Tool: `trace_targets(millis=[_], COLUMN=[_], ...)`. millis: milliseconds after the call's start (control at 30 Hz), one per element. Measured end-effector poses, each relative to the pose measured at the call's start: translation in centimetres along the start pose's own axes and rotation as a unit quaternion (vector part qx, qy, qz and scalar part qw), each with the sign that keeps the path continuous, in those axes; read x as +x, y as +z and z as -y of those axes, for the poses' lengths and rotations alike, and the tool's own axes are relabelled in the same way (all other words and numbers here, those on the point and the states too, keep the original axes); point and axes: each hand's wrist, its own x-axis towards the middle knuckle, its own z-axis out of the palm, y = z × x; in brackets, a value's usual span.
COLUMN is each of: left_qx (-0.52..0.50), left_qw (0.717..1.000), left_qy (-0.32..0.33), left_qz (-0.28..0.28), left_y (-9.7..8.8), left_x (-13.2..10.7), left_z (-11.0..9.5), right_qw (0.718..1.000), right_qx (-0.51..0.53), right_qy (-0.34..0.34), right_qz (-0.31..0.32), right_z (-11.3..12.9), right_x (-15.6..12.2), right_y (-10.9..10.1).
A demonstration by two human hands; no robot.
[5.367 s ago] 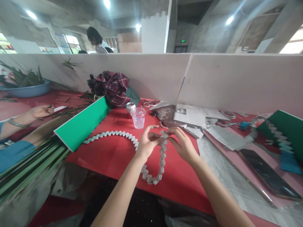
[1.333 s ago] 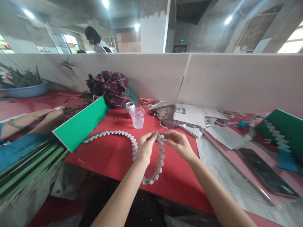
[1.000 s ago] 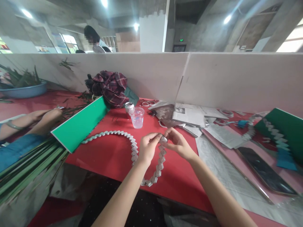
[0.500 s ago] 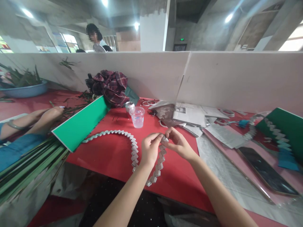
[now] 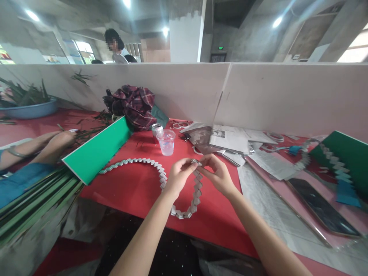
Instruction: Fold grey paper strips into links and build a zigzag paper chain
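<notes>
A long zigzag chain of folded whitish strips [image 5: 197,188] curves over the red tabletop [image 5: 129,193], its far end running left to the green divider. My left hand [image 5: 180,174] pinches the near end of this folded paper chain between thumb and fingers. From the other side my right hand [image 5: 217,172] meets it, thumb and forefinger closed at the same end piece. The fingertips hide part of that piece. Below the hands the chain hangs in a loop, partly covered by my left wrist.
Behind my hands stand a clear plastic cup [image 5: 167,142] and a can [image 5: 156,130]. To the left are a green divider [image 5: 99,149], long leaves [image 5: 43,203] and another person's arms [image 5: 48,147]. Papers [image 5: 230,140], a phone [image 5: 322,207] and another chain [image 5: 335,159] lie right.
Both hands have shifted slightly, with my left hand turning and moving a little left. The end piece now lies flatter between the fingers, and the hanging loop has swung up and shows more.
</notes>
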Motion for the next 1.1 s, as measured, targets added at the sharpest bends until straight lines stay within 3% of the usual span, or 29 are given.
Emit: trace_targets(millis=[333,767,1100], left_qx=[-0.027,0.037,0.034], left_qw=[0.998,0.998,0.998], left_qy=[-0.006,0.037,0.026], left_qz=[-0.065,0.045,0.034], left_y=[0.1,-1.2,-0.9], left_x=[0.0,0.4,0.4], left_z=[0.2,-0.6,-0.4], right_qw=[1.0,0.993,0.995], right_qx=[-0.006,0.058,0.043], right_qy=[0.013,0.08,0.064], right_qz=[0.017,0.066,0.059], right_z=[0.3,0.6,0.0], right_x=[-0.1,0.1,0.2], right_y=[0.3,-0.6,-0.5])
